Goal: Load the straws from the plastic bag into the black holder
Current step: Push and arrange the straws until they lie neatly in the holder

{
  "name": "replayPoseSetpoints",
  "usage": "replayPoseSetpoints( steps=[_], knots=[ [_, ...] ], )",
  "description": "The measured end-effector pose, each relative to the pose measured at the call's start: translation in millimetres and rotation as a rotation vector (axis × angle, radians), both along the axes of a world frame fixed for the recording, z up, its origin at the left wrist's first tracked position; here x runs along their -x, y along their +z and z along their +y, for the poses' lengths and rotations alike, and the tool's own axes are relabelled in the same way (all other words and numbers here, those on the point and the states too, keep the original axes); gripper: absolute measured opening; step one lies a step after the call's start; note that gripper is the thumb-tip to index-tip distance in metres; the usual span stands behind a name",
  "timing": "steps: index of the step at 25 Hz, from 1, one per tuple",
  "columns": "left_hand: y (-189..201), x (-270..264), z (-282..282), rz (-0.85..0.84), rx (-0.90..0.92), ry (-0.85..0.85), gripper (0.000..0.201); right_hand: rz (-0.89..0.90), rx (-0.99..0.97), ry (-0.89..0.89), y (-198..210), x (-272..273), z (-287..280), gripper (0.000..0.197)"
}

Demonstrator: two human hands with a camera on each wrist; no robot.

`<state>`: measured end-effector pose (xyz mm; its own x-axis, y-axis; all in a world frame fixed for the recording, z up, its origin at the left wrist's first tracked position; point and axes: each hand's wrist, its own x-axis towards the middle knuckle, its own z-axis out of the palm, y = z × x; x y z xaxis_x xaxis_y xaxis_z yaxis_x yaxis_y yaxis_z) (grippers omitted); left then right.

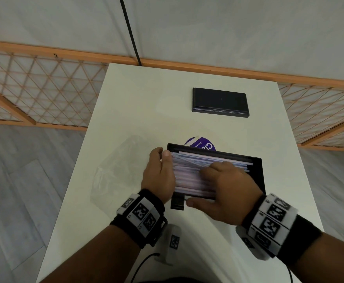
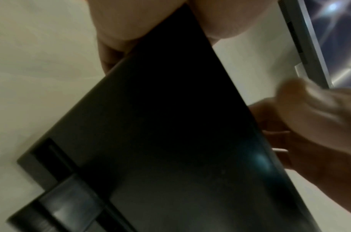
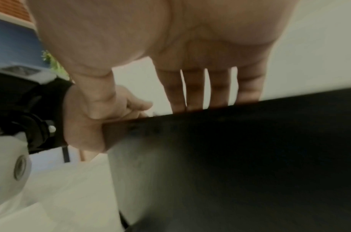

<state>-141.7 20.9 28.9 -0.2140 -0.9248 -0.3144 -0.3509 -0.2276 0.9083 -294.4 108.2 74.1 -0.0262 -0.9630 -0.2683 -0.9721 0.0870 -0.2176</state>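
Fingers (image 1: pixel 218 168) of right hand (image 1: pixel 228 193) rest on straws (image 1: pixel 189 178) filling black holder (image 1: pixel 257 176).

Light: we see even, soft indoor light in the head view.
Blur: our wrist views are smeared; the right hand (image 2: pixel 313 116) streaks.
Glare: a pale sheen on the black holder (image 2: pixel 260 158).
Edges: straight lines bow.

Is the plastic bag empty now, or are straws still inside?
Looks empty: the plastic bag lies flat and see-through, while the straws are piled in the black holder beside it.
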Motion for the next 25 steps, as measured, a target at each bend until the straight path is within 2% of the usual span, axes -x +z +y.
replayPoseSetpoints(
  steps=[2, 3, 5, 8, 10, 12, 15, 17, 20, 22, 25],
  knots=[
    [2, 2, -5, -0.011, -0.009, -0.003, 0.054, 0.007, 0.084, -0.043, -2, 11, 4, 0.083],
    [2, 3, -6, -0.023, -0.014, -0.015, 0.051, 0.010, 0.050, -0.066, -3, 15, 3, 0.090],
    [2, 4, -6, -0.012, -0.013, -0.014, 0.057, 0.025, -0.105, -0.086, -6, 20, -1, 0.102],
    [-7, 3, -6, 0.049, -0.017, 0.070, 0.064, 0.111, -0.191, -0.074, -10, 19, -2, 0.095],
    [-4, 3, -6, -0.009, -0.006, 0.012, 0.050, 0.145, -0.174, -0.092, -8, 18, -3, 0.088],
    [-4, 2, -6, -0.120, 0.014, -0.086, 0.038, 0.094, -0.165, -0.068, -7, 17, -5, 0.084],
    [-9, 1, -7, -0.186, 0.032, -0.118, 0.045, 0.077, -0.217, -0.019, -6, 13, -7, 0.087],
    [-10, 1, -6, -0.152, 0.010, -0.097, 0.049, 0.096, -0.208, -0.055, -6, 11, -7, 0.088],
    [-8, 4, -3, -0.008, -0.088, -0.027, 0.064, 0.034, -0.238, -0.071, -9, 7, -15, 0.095],
    [-9, 3, -1, 0.095, -0.092, 0.034, 0.065, -0.030, -0.308, -0.067, -11, 2, -23, 0.098],
    [-10, 1, 1, 0.114, -0.082, 0.072, 0.063, 0.001, -0.333, -0.053, -12, -4, -30, 0.110]
  ],
)
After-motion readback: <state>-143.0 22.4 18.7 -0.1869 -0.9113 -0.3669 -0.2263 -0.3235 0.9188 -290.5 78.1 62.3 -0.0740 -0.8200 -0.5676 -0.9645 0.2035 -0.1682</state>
